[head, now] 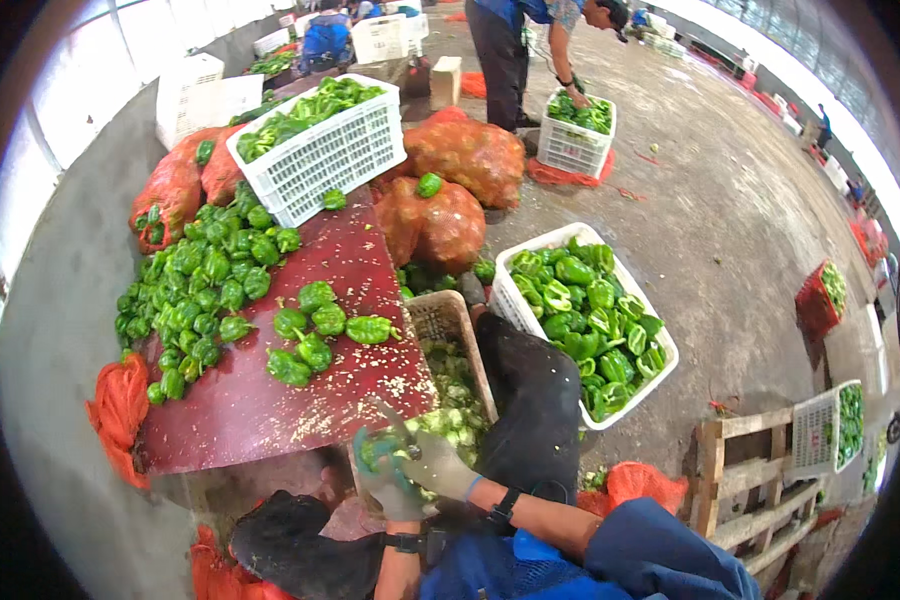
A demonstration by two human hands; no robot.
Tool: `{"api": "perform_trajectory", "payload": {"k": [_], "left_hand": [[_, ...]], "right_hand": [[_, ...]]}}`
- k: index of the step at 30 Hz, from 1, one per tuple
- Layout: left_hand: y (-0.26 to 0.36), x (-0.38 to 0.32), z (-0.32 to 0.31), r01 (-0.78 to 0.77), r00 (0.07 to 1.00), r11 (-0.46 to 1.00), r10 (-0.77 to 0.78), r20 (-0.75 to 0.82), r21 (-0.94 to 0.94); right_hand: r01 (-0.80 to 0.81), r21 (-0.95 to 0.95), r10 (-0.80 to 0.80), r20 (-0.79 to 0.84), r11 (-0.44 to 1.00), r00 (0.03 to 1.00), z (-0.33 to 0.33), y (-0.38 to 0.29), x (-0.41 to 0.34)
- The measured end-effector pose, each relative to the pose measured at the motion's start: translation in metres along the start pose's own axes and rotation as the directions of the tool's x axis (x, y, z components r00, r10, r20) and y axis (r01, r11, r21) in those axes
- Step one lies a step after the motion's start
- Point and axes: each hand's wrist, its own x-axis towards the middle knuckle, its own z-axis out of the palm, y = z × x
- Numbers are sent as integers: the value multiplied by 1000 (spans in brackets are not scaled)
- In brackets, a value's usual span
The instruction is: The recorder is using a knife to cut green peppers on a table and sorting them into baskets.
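My left hand (391, 487), in a pale glove with teal fingertips, grips a blurred green bell pepper (375, 448). Beside it my gloved right hand (441, 466) holds a knife (394, 420), its blade pointing up and left near the pepper. Both hands are above a scrap crate (468, 330) of pale green pepper cores, close to the front edge of a red tabletop (247, 439) strewn with seeds. On that top lie a few loose green peppers (313, 349) and a large pile of whole green peppers (202, 274).
A white crate of cut peppers (664, 349) stands right of my leg. Another white crate (330, 161) rests at the table's far end. Red mesh sacks (461, 161) lie behind. A person (499, 52) bends over a crate (574, 154). At lower right stands a wooden pallet (754, 480).
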Motion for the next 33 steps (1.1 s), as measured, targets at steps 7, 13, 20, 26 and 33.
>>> {"api": "perform_trajectory", "payload": {"k": [7,13,20,26,33], "left_hand": [[-12,12,-17,102,994,939,-81,78,-328],[-19,18,-34,243,961,945,-205,184,-219],[-21,37,-70,282,959,852,-236,157,-441],[31,53,-56,424,900,548,-340,271,-721],[59,69,-41,-173,976,985,170,-135,-17]], "right_hand": [[44,155,-64,126,987,990,-23,-20,-5],[-289,660,63,344,694,937,-49,-51,-23],[-302,544,249,171,783,953,-75,-36,0],[156,-93,-159,-22,983,987,-69,-47,50],[28,39,-23,-136,999,990,-58,-35,35]]}}
